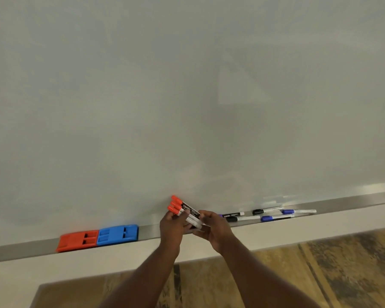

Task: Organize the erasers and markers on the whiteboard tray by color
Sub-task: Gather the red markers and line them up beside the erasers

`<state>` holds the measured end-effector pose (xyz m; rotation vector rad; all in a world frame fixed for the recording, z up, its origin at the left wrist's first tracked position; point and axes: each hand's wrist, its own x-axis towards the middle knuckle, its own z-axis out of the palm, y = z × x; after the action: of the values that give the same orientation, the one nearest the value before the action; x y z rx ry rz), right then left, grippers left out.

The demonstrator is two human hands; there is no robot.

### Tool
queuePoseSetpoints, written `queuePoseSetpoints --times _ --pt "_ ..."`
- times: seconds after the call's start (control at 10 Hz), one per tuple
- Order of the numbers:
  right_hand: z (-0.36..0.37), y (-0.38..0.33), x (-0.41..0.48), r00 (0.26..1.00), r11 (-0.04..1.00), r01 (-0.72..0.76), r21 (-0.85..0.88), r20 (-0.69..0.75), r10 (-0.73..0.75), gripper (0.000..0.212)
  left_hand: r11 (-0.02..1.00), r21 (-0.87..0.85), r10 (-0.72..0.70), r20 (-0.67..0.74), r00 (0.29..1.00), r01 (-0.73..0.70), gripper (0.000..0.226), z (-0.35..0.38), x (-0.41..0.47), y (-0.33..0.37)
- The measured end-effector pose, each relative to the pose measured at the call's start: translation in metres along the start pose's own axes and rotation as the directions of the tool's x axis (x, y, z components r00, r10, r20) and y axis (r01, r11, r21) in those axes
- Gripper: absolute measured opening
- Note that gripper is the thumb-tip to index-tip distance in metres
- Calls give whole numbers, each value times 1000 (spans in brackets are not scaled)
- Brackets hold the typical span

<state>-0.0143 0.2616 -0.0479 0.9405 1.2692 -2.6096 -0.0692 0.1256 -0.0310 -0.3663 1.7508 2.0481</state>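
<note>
Above the tray (149, 232), both hands, left hand (172, 225) and right hand (213, 230), clasp a fanned bunch of red markers (182, 210), which could slip loose if either grip eases.

- There is one camera only, worn on the person's head, so no second view shares the scene.
- It faces forward and slightly down, straight at the whiteboard (187, 85), which fills the upper two thirds of the frame.
- It stands close: the board's tray (342, 204) runs across the lower third, climbing from lower left to right, bent by the wide lens.
- Both forearms enter from the bottom edge, and the hands (196, 225) meet just below frame centre, over the tray.
- The patterned floor (320, 263) shows at lower right, under the tray's ledge.
</note>
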Motion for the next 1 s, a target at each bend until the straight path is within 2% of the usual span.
queuePoseSetpoints --times 0.1,0.3,0.5,0.6,0.7,0.9,1.0 --pt "6 2 1 1000 999 16 29 17 -16 22 998 57 10 -40 999 -7 18 -10 3 1" --pt "18 15 -1 1000 1000 18 13 -3 -18 20 999 49 -9 -64 998 12 23 -30 5 1" --pt "22 27 5 988 991 -6 -136 -155 -15 18 994 110 9 -173 985 10 19 -63 7 2" --pt "22 35 9 977 968 -7 -252 -206 -47 18 958 272 -32 -221 975 93 25 -80 17 1" --pt "25 42 16 966 924 -12 -383 -242 -88 21 944 302 -103 -119 987 135 18 -94 23 2" --pt "43 49 35 952 866 -36 -500 -281 -122 23 903 338 -219 -174 960 267 23 -103 39 8" --pt "52 51 44 953 847 -51 -529 -280 -117 21 923 312 -215 -62 975 223 27 -113 45 10"
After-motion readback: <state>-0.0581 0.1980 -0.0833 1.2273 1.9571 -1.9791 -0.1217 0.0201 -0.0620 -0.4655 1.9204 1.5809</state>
